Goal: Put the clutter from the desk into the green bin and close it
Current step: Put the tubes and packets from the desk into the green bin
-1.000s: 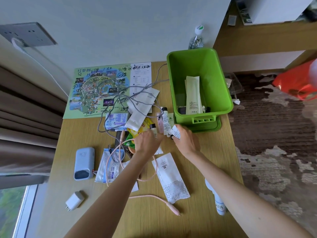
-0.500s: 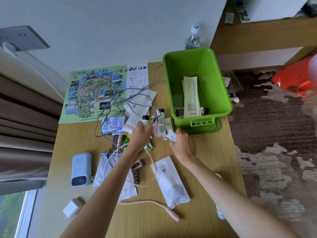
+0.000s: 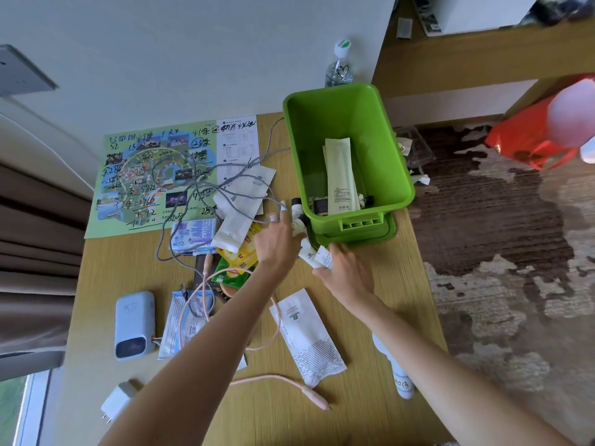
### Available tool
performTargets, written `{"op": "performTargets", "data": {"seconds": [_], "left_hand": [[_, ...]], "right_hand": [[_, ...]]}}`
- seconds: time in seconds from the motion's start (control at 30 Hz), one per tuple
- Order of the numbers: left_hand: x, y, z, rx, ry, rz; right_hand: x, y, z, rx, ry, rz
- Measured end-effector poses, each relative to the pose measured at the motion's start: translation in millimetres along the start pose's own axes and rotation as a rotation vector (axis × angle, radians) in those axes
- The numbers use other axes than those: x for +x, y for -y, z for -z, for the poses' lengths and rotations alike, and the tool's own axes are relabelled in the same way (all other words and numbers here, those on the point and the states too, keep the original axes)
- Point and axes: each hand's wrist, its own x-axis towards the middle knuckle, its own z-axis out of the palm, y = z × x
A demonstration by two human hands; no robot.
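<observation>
**Both hands at the small tubes beside the open green bin**

The green bin (image 3: 396, 175) stands open at the far right of the desk (image 3: 370, 423), resting on what looks like its own lid (image 3: 388, 233). Inside it lies a long cream packet (image 3: 341, 175) with a few dark items at its near end.

The left hand (image 3: 277, 243) reaches toward the bin's near left corner. Two of its fingers are straight and spread, and small tubes (image 3: 297, 217) stand against its far right side. Whether it grips them cannot be told.

The right hand (image 3: 346, 272) lies palm down just near of the lid, fingers mostly straight. Small white sachets (image 3: 317, 256) touch its thumb side, between the two hands. A pinch cannot be made out.

Clutter covers the desk to the left:
- a grey cable (image 3: 199, 201) over a printed map (image 3: 151, 175)
- yellow tea packets (image 3: 238, 257)
- a blue power bank (image 3: 135, 323)
- a white charger plug (image 3: 116, 403)

A pink cable (image 3: 289, 381) and a white pouch (image 3: 306, 333) lie between the forearms.
</observation>
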Motion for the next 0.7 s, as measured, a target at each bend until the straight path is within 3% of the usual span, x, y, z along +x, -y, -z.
{"op": "performTargets", "data": {"seconds": [0.27, 0.47, 0.7], "left_hand": [[11, 1, -11, -0.065, 0.053, -0.002], [20, -3, -11, -0.215, 0.096, 0.106], [31, -14, -12, -0.254, 0.116, 0.224]], "right_hand": [[-12, -19, 6, -0.071, 0.086, -0.040], [-22, -40, 18, -0.138, 0.135, -0.087], [-26, -44, 24, 0.082, 0.129, -0.102]]}}
